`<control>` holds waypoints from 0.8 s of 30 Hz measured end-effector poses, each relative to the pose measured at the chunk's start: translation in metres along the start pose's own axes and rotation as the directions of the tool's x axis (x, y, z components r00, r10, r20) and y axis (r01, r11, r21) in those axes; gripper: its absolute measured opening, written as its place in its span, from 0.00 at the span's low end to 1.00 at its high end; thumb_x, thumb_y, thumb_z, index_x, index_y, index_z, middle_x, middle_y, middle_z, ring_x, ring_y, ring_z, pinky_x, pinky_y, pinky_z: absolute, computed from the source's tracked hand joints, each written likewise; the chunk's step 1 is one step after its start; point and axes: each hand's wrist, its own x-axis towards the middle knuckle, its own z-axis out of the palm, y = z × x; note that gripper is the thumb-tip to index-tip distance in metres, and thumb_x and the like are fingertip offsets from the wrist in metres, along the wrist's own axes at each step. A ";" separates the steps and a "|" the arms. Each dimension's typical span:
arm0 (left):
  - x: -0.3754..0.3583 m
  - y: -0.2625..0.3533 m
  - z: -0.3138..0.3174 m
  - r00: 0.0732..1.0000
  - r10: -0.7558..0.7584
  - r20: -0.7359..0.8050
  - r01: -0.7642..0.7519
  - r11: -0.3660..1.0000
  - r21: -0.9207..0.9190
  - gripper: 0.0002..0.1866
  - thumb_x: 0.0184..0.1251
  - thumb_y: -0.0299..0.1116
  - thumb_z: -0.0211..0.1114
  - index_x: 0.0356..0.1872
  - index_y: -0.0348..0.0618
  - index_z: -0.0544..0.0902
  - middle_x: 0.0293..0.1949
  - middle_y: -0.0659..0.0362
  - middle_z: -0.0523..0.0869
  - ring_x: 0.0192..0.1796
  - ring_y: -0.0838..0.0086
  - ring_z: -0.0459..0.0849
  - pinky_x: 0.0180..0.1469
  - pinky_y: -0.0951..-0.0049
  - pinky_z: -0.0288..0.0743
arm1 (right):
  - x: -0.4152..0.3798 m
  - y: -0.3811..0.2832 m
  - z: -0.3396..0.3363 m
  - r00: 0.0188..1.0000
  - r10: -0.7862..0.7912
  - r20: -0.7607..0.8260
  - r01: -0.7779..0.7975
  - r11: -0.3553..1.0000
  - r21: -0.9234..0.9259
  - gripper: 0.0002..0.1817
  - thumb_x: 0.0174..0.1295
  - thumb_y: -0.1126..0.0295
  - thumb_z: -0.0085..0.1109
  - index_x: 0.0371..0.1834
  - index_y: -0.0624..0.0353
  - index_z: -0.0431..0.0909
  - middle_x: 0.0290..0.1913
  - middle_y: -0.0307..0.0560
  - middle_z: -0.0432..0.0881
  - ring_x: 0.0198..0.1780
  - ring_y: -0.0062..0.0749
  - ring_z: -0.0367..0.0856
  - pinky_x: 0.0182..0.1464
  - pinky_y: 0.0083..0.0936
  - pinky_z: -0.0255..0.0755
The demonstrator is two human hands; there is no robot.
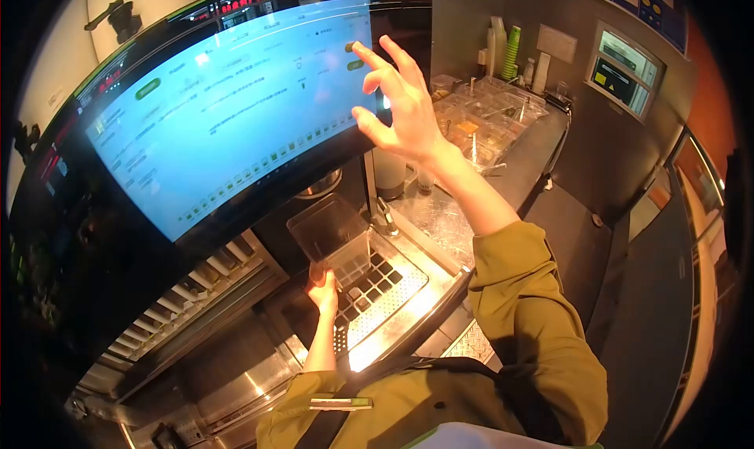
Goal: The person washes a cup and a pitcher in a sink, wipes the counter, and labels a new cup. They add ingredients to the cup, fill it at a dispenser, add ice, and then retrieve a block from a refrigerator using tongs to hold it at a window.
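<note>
My right hand (402,111) is raised at the right side of a large touchscreen (228,95), fingers apart and index fingertip right at a small green button. It holds nothing. Lines of text and a row of small icons fill the bright blue-white display. Lower down, my left hand (322,293) is closed round the handle of a clear, square-sided plastic jug (334,233). The jug is tilted below the screen, over a metal drip tray (385,300) with a dark grid.
Clear lidded bins (495,119) of ingredients stand on the right-hand counter, with a stack of green cups (511,52) behind. A row of white tubes (184,300) runs under the screen at left. A metal tap (386,216) rises beside the drip tray.
</note>
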 end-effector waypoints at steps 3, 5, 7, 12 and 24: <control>-0.007 0.016 0.006 0.997 -0.062 -0.044 0.059 0.997 -0.058 0.10 0.54 0.32 0.64 0.33 0.37 0.76 0.23 0.63 0.76 0.16 0.84 0.68 0.17 0.83 0.63 | -0.005 0.004 0.000 0.998 0.055 -0.037 -0.049 0.989 0.143 0.16 0.43 0.69 0.59 0.34 0.57 0.65 0.58 0.51 0.67 0.63 0.51 0.55 0.61 0.42 0.50; -0.007 0.004 -0.004 0.990 -0.137 -0.040 0.140 0.986 0.087 0.12 0.50 0.25 0.64 0.38 0.35 0.77 0.28 0.62 0.80 0.28 0.80 0.76 0.31 0.79 0.72 | -0.018 0.006 -0.014 0.981 0.091 -0.173 -0.031 0.946 0.321 0.15 0.43 0.69 0.58 0.33 0.57 0.65 0.57 0.55 0.67 0.62 0.51 0.57 0.61 0.40 0.50; -0.012 0.028 -0.003 0.978 -0.180 -0.107 0.203 0.939 0.279 0.19 0.50 0.26 0.65 0.44 0.34 0.72 0.38 0.57 0.78 0.37 0.76 0.75 0.40 0.76 0.70 | -0.055 0.016 -0.040 0.960 0.131 -0.248 -0.045 0.945 0.325 0.15 0.43 0.71 0.58 0.35 0.57 0.66 0.56 0.57 0.68 0.61 0.51 0.59 0.60 0.39 0.52; -0.043 0.093 0.023 0.921 0.360 -0.150 -0.138 0.662 0.737 0.30 0.50 0.29 0.65 0.54 0.32 0.63 0.53 0.49 0.68 0.56 0.61 0.65 0.60 0.63 0.53 | -0.280 0.053 -0.097 0.754 0.655 0.053 -0.629 0.742 -0.231 0.20 0.50 0.79 0.51 0.49 0.63 0.64 0.58 0.56 0.62 0.59 0.40 0.63 0.55 0.30 0.62; -0.167 0.071 0.448 0.530 0.239 0.814 -0.590 0.793 0.151 0.25 0.38 0.15 0.51 0.44 0.39 0.76 0.58 0.41 0.61 0.61 0.49 0.59 0.61 0.57 0.55 | -0.558 0.143 -0.403 -0.330 0.941 0.073 -0.708 -0.196 -0.679 0.29 0.53 0.58 0.56 0.53 0.66 0.65 0.55 0.65 0.65 0.56 0.53 0.64 0.58 0.35 0.60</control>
